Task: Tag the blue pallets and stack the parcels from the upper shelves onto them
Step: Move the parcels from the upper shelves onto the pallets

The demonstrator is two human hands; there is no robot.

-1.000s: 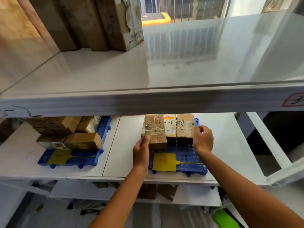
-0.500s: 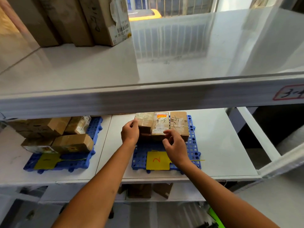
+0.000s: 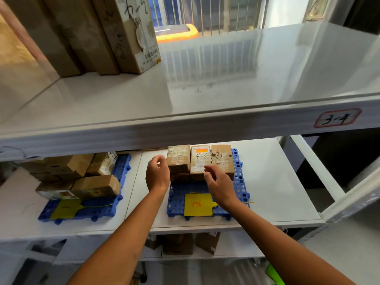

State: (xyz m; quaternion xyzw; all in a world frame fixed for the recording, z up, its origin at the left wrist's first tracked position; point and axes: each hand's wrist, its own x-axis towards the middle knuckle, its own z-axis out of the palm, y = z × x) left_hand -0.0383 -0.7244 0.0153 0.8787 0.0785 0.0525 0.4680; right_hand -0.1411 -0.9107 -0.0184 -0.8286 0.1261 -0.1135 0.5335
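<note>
Both hands, left [image 3: 157, 175] and right [image 3: 219, 185], hover released; a careless nudge may topple the parcels [image 3: 200, 161] off the pallet [image 3: 240, 194].

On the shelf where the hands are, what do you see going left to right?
Left blue pallet with parcels → left hand → three parcels in a row on the right blue pallet.

On the lower white shelf [image 3: 267, 182], a perforated blue plastic pallet [image 3: 240, 188] carries three brown cardboard parcels [image 3: 200, 161] in a row at its back and a yellow tag marked "2" [image 3: 198, 204] at its front. The left hand [image 3: 157, 174] hovers just beside the left parcel, fingers curled; the right hand [image 3: 219, 184] is spread loosely before the middle one. A second blue pallet [image 3: 121, 171] of stacked brown boxes sits to the left.
</note>
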